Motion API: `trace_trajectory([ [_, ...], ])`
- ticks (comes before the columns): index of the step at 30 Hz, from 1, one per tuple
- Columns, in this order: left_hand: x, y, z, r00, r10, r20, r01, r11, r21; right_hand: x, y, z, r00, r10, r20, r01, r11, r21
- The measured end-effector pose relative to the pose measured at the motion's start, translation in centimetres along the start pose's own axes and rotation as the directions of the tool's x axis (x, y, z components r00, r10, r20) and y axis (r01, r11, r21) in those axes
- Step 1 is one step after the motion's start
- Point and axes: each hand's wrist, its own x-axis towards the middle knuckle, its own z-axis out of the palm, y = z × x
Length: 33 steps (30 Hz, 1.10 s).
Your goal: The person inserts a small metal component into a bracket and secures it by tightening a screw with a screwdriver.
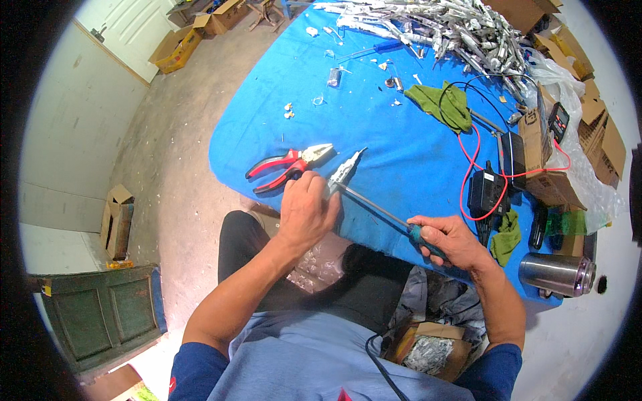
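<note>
My left hand (306, 208) is closed around a slim white piece with a thin dark pointed tip (348, 164), pressing it on the blue table cover near the front edge. In my right hand (451, 240) is a screwdriver (378, 208), gripped by its dark green handle. Its long metal shaft slants left, and the end meets the white piece beside my left fingers; the exact contact is hidden. Red-and-black pliers (289, 166) lie just beyond my left hand, their jaws pointing right.
A heap of similar white slender pieces (448, 33) covers the table's far side. A blue-handled screwdriver (384, 48), a green cloth (441, 105) and small scraps lie before it. To the right are a black power adapter (487, 194), red wires, a cardboard box (535, 144) and a steel flask (555, 274).
</note>
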Motion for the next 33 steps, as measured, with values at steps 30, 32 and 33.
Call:
trace_trajectory([
  [30,-0.8,-0.5,0.4,0.998,0.044,-0.049,-0.044,0.999,0.009,-1.6,4.5,4.6,0.692,-0.705,-0.156,0.326,0.497,-0.805],
  [32,-1.0,-0.5,0.2,0.998,0.030,-0.049,-0.030,1.000,0.005,-2.2,3.9,5.4,0.865,-0.378,-0.329,0.214,0.873,-0.439],
  [33,-1.0,-0.4,0.1,0.998,0.026,-0.051,-0.026,1.000,-0.001,-2.6,3.5,5.7,0.921,-0.178,-0.346,0.108,0.971,-0.212],
])
